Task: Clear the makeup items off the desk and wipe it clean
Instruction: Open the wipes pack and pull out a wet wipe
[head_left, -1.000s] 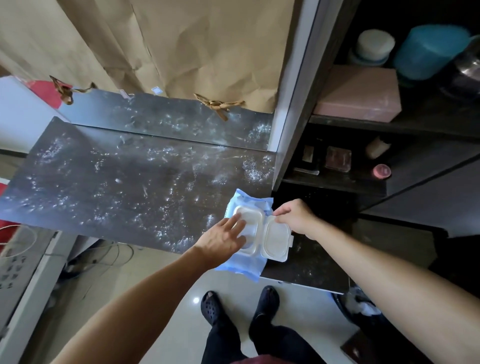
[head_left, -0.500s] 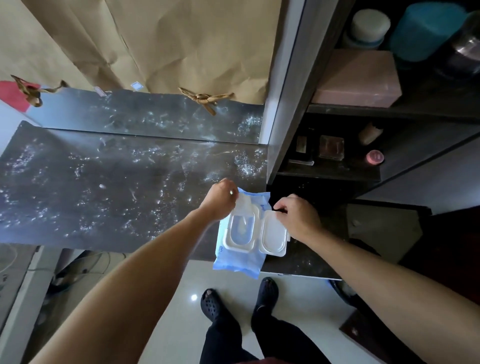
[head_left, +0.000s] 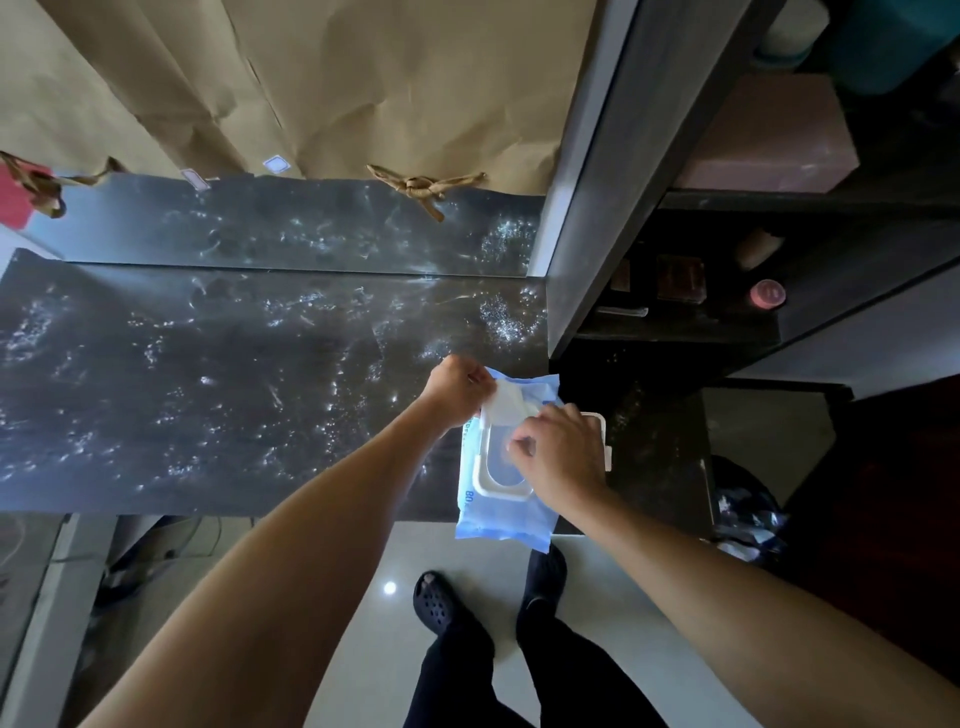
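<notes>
A blue pack of wet wipes (head_left: 501, 514) lies at the desk's front edge, its white flip lid open. My left hand (head_left: 457, 389) pinches a white wipe (head_left: 509, 402) that stretches out of the pack's opening. My right hand (head_left: 563, 452) rests on the pack over the lid and opening, fingers touching the wipe's lower end. The dark desk top (head_left: 208, 395) is speckled with white powder and smears. No makeup items lie on the desk.
Brown paper (head_left: 337, 78) covers the wall behind the desk. To the right, dark shelves hold small makeup items (head_left: 680, 278), a pink round jar (head_left: 768, 293) and a pink box (head_left: 769, 135). A bin with a bag (head_left: 743, 509) stands at the lower right. My feet (head_left: 441, 603) stand below.
My left hand left the pack's lid, closed on a wipe and drew it up and away from the opening. My right hand shifted from the lid's edge onto the pack.
</notes>
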